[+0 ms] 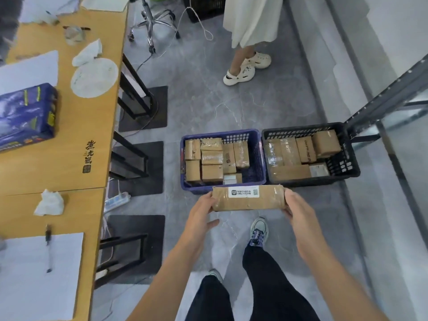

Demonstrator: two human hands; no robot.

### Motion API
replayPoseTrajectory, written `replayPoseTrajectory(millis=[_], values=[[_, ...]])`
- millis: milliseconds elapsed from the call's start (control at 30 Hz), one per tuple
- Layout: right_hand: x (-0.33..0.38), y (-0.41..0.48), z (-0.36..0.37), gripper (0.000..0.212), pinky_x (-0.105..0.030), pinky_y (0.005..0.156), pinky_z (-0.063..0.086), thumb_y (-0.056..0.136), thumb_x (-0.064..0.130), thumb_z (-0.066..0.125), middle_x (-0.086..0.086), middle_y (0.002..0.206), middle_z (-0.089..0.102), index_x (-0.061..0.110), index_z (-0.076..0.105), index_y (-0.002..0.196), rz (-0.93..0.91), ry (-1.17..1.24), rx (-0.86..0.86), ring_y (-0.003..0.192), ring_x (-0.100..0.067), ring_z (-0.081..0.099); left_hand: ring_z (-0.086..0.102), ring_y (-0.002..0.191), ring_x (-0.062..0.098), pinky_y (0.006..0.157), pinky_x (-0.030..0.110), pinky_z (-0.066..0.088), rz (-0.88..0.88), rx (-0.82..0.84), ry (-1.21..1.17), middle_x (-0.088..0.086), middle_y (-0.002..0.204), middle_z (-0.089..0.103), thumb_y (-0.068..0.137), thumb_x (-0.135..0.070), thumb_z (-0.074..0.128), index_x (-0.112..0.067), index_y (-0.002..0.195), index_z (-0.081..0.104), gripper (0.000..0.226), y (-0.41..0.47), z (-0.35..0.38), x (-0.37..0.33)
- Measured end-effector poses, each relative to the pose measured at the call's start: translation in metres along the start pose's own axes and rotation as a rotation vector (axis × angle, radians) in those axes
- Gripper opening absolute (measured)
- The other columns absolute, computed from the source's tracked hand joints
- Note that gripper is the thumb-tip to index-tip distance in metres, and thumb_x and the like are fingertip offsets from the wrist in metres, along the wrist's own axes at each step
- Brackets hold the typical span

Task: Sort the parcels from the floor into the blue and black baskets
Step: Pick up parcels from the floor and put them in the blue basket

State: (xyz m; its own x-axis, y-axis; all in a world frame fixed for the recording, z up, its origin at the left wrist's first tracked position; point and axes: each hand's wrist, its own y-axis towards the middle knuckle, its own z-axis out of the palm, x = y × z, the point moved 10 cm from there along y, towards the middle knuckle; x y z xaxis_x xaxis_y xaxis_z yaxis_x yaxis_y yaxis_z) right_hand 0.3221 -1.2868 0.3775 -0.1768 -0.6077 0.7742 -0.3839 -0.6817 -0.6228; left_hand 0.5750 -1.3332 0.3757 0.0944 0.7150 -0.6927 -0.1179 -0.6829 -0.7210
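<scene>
A long brown taped parcel (247, 200) with a white label on top is held level between both hands, just in front of the baskets. My left hand (200, 213) grips its left end and my right hand (298, 208) grips its right end. The blue basket (257, 156) stands on the floor beyond, packed with several brown parcels. Touching its right side, the black basket (347, 158) also holds several brown parcels, with a bare corner at its near right.
A wooden desk (76, 140) with papers, tissues and a blue package runs along the left. Another person's legs in white shoes (247, 66) stand beyond the baskets. A grey metal rack (382, 100) rises at the right. My own feet are on the grey floor below.
</scene>
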Motion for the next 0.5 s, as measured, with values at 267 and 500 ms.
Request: replayPoseTrajectory(millis=[267, 500], values=[[0.000, 0.097, 0.009, 0.027, -0.048, 0.115, 0.044, 0.109, 0.042, 0.048, 0.004, 0.118, 0.074, 0.030, 0.072, 0.110, 0.104, -0.058, 0.019, 0.120, -0.016, 0.065, 0.062, 0.124, 0.015, 0.107, 0.042, 0.049, -0.113, -0.093, -0.082, -0.002, 0.131, 0.069, 0.096, -0.047, 0.058, -0.027, 0.128, 0.069, 0.040, 0.087, 0.015, -0.009], [0.004, 0.186, 0.054, 0.016, -0.037, 0.108, 0.041, 0.109, 0.048, 0.046, 0.017, 0.123, 0.063, 0.043, 0.061, 0.111, 0.135, -0.103, -0.019, 0.124, -0.008, 0.056, 0.062, 0.126, 0.019, 0.110, 0.047, 0.047, -0.140, -0.068, -0.080, 0.001, 0.132, 0.069, 0.086, -0.056, 0.059, -0.024, 0.136, 0.062, 0.059, 0.192, 0.003, -0.025]])
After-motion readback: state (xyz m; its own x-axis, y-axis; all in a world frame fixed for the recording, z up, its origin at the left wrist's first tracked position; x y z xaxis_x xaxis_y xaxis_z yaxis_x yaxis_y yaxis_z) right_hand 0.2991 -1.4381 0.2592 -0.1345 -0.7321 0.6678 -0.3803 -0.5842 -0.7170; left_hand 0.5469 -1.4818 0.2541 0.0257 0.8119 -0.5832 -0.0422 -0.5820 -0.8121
